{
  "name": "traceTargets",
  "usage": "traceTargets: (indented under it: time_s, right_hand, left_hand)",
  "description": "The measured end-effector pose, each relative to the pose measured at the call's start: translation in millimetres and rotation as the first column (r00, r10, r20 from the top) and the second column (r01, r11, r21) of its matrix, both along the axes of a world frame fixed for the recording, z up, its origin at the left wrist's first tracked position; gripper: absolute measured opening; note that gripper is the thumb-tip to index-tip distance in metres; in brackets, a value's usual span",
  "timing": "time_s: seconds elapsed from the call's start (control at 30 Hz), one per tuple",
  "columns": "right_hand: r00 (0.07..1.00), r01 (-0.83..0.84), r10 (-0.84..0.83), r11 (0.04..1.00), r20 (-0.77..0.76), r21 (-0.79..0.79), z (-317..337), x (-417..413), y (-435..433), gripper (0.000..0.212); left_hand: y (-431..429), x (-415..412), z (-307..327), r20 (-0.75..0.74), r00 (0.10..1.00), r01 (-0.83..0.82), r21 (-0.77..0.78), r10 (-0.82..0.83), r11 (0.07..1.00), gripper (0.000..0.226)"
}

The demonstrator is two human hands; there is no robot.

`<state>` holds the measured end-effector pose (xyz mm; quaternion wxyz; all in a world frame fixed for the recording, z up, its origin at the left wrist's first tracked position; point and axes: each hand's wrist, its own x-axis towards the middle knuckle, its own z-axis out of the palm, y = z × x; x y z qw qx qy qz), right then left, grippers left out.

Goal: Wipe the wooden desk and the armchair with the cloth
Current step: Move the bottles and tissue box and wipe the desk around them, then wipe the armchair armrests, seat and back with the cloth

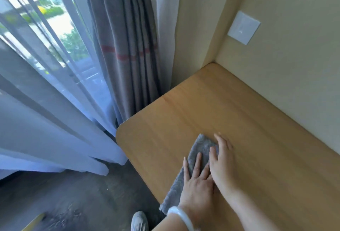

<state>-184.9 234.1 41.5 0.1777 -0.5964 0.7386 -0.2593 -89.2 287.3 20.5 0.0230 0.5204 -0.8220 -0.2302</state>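
A grey fluffy cloth (199, 148) lies folded in a long strip on the wooden desk (220, 105), near its front left edge. My left hand (196, 184), with a pale bangle on the wrist, presses flat on the cloth's near half with straight fingers. My right hand (222, 162) lies flat on the cloth's far right part, fingers straight, its edge against the left hand. The cloth's near end hangs slightly over the desk edge. No armchair is in view.
The desk fits into a corner of beige walls, with a white wall plate (243, 27) above it. Sheer white curtains (46, 111) and a grey drape (127, 56) hang left of the desk over a window. Grey carpet (82, 194) and a shoe (139, 220) lie below.
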Motion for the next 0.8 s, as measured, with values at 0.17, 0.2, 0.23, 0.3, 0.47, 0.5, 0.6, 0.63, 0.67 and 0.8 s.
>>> traceTargets:
  time_s: [0.17,0.2,0.23,0.3,0.47,0.5,0.6,0.63,0.67,0.8]
  right_hand:
    - [0.960,-0.202,0.221,0.972,-0.169,0.123,-9.4,13.4,73.4,0.054]
    - [0.942,-0.217,0.259,0.955,-0.211,0.204,-11.1,17.8,79.1,0.066]
    - [0.931,-0.214,0.272,0.947,-0.243,0.239,-14.2,21.3,81.1,0.079]
    - [0.943,-0.147,0.209,0.960,-0.259,0.238,-16.6,36.9,81.8,0.093]
    - [0.917,-0.256,0.316,0.934,-0.244,0.248,-4.1,84.3,82.7,0.026]
    - [0.921,-0.280,0.340,0.918,-0.191,0.283,2.0,92.4,78.7,0.024]
    - [0.915,-0.397,0.398,0.860,0.065,0.321,20.0,111.3,63.7,0.023]
    - [0.910,-0.415,0.380,0.852,0.168,0.320,26.3,117.9,59.2,0.024]
    - [0.907,-0.407,0.347,0.869,0.239,0.281,32.0,123.9,56.1,0.024]
    - [0.921,-0.347,0.318,0.932,0.225,0.103,58.5,132.9,60.5,0.020]
  left_hand:
    - [-20.8,86.1,-0.6,-0.041,0.976,-0.216,-0.032,0.215,0.976,0.062]
    - [-26.0,107.7,-0.3,0.045,0.972,-0.228,-0.052,0.231,0.972,0.065]
    - [-30.5,126.8,1.9,0.105,0.968,-0.225,-0.048,0.229,0.973,0.071]
    - [-36.3,150.1,7.2,0.131,0.974,-0.184,-0.002,0.183,0.983,0.082]
    - [-28.5,170.8,21.6,-0.103,0.898,-0.426,0.042,0.428,0.904,0.059]
    - [-22.7,174.9,24.7,-0.154,0.838,-0.511,0.120,0.524,0.851,0.050]
    - [-5.4,186.5,37.0,-0.188,0.633,-0.648,0.402,0.751,0.647,0.016]
    - [-1.8,189.7,43.3,-0.192,0.544,-0.654,0.513,0.817,0.556,0.016]
    - [1.0,192.7,49.9,-0.207,0.440,-0.629,0.624,0.874,0.464,0.024]
    - [14.2,203.4,78.4,-0.249,0.164,-0.475,0.828,0.954,0.298,0.048]
